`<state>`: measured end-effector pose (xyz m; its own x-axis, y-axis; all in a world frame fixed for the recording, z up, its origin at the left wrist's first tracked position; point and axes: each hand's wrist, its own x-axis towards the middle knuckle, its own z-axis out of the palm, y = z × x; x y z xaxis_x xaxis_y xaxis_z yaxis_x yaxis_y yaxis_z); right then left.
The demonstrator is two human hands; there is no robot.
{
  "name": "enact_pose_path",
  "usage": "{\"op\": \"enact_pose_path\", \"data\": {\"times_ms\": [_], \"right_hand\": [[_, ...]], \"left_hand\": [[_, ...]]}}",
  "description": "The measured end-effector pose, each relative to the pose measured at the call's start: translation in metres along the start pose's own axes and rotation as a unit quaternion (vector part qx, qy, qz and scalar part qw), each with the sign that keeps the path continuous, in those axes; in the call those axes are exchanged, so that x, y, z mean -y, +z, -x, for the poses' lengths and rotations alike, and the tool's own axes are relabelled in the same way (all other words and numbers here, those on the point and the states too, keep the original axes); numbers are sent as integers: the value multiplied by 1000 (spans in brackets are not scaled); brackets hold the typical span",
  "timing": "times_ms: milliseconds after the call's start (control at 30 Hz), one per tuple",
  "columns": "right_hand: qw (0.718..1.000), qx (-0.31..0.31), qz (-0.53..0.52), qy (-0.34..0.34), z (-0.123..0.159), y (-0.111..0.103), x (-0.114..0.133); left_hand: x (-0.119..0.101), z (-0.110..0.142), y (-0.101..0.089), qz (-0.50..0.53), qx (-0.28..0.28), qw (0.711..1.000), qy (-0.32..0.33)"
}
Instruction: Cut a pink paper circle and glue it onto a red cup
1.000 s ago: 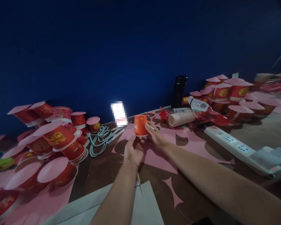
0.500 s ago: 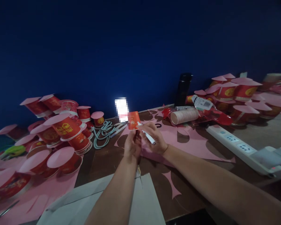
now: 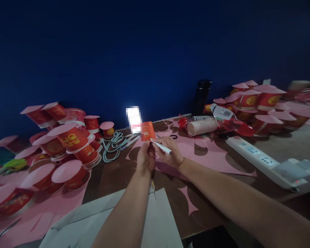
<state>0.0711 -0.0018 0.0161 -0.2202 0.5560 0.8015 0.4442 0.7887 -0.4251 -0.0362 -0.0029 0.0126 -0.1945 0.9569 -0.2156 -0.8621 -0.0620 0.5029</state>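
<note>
My left hand (image 3: pixel 146 157) is closed around the lower end of a red paper cup (image 3: pixel 148 130) with gold print, held up above the table. My right hand (image 3: pixel 173 151) grips a white marker pen (image 3: pixel 163 148), which slants with its tip at the cup's lower right edge. Whether the tip touches the cup I cannot tell. Just behind the cup stands a bright, pixelated screen (image 3: pixel 133 119). Under my right hand lies a pink paper sheet (image 3: pixel 186 155) with round cut-outs.
Red paper cups topped with pink discs (image 3: pixel 67 171) are piled at left, others (image 3: pixel 270 98) at right. A coiled cable (image 3: pixel 112 148), a black flask (image 3: pixel 203 98), a sleeve of stacked cups (image 3: pixel 203 126) and a power strip (image 3: pixel 260 160) surround my hands. Cardboard (image 3: pixel 160 220) lies in front.
The marker pen lies at a flatter slant, with its tip farther left at the cup's lower edge. My right hand has shifted slightly. The left hand keeps its hold on the cup.
</note>
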Motion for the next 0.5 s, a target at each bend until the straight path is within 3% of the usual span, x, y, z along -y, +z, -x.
{"op": "enact_pose_path", "data": {"times_ms": [500], "right_hand": [[999,-22,39,-26,0,1,-5]], "left_hand": [[-1,1,1,7,-1,1000,-13]]}}
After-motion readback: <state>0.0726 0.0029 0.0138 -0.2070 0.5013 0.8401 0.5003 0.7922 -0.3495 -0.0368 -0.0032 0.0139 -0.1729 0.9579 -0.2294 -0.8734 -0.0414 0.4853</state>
